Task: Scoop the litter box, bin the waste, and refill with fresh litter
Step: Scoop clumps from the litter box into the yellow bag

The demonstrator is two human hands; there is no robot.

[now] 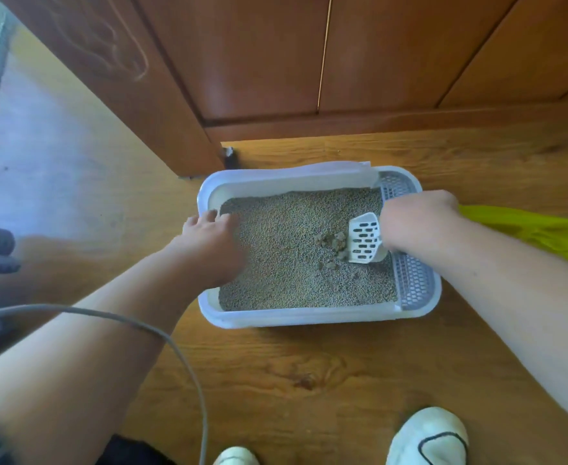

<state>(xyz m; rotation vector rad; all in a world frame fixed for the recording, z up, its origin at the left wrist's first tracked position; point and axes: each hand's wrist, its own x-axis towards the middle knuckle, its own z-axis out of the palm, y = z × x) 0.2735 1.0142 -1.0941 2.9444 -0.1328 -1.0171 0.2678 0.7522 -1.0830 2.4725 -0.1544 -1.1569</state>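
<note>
Head view, looking down at the litter box (292, 319), a white plastic tray sitting on the wood floor (309, 380) between the two hands. It's full of grey-beige litter (286, 273), pretty even all over.

The left hand (209, 238) is on the box's left rim. Its fingers are stretched out fairly straight over the edge, resting there rather than clamped around anything, and the palm hangs partly over the litter.

The right hand (416, 218) is over the other side of the box with its fingers curled around the handle of a white slotted scoop (364, 239). The handle itself is hidden inside the fist. The scoop blade points toward the left hand, tilted down with its front edge in the litter. Just off that edge, toward the left hand, there's a little group of brownish clumps (331, 242) lying on top of the litter.

Under the right wrist the box has a perforated grid strip (410, 280) running along that side. Just past the right hand, on the floor, is something yellow-green (527, 229) that looks like a plastic bag.

Beyond both hands is a brown wooden cabinet (309, 62). A grey cable (175, 344) loops over the left forearm, and there are white shoes (427, 437) near the bottom edge.
</note>
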